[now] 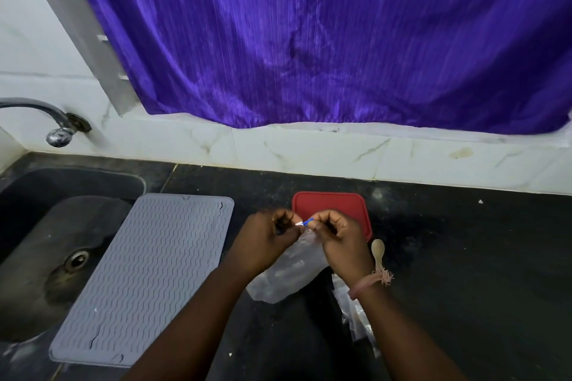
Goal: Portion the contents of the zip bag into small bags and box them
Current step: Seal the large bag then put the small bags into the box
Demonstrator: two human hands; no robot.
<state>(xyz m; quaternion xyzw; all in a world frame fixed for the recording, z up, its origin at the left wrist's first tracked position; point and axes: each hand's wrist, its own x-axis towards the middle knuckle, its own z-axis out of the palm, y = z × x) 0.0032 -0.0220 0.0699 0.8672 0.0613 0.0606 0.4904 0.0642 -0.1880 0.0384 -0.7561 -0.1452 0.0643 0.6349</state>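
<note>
Both hands meet at the lower middle of the frame, seen from above by the head camera. Left hand (268,240) and right hand (339,241) each have the fingers curled, pinching the top edge of a clear zip bag (289,272) between them. A small blue and white strip of the bag's seal shows in the gap between the two hands. The bag hangs down from the fingers toward the desk (464,257), a dark stone surface; what it holds cannot be made out. A pink thread bracelet (370,283) circles the right wrist.

Just behind the hands, near the middle of the frame, a red box lid (334,204) lies flat on the desk. A small wooden spoon (378,252) lies just right of the right hand. More clear small bags (356,315) lie on the desk under the right forearm, at lower right.

At lower left, a grey ribbed mat (148,275) partly covers a dark sink (46,241), with a metal tap (52,120) above it at middle left. A purple curtain (325,34) fills the upper frame over a white tiled wall (309,151).
</note>
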